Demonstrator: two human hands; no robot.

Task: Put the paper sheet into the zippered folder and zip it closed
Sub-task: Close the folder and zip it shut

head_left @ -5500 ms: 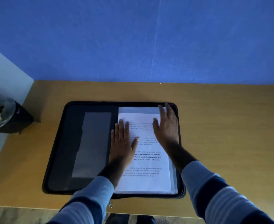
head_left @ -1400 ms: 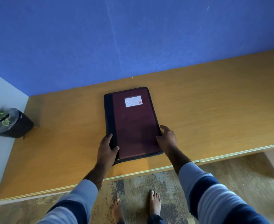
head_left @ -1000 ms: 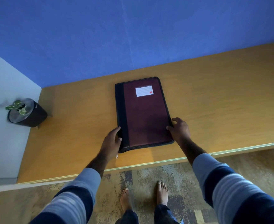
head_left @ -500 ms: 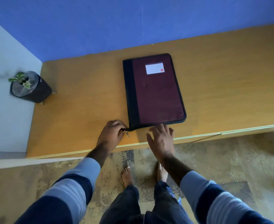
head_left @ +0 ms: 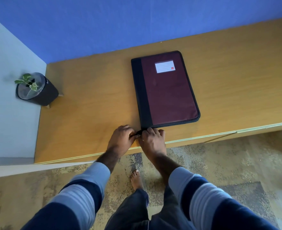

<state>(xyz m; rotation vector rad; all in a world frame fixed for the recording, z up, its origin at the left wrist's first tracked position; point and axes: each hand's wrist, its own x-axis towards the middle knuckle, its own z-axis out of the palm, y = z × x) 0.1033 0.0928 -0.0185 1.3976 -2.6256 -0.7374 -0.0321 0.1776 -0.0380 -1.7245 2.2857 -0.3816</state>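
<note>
The zippered folder lies folded shut on the wooden table, maroon cover up with a white label near its far end and a black spine on the left. The paper sheet is hidden inside it. Both hands meet at the folder's near-left corner. My left hand pinches the small metal zipper pull between its fingertips. My right hand is curled with its fingers on the folder's near edge beside the pull.
A dark pot with a small green plant stands at the table's far-left corner by a pale wall. A blue wall runs behind the table. The table's front edge is just under my hands, with patterned floor and bare feet below.
The open folder with the sheet inside was folded shut. In the last second my left hand took the zipper pull and my right hand came from the right side to the near-left corner.
</note>
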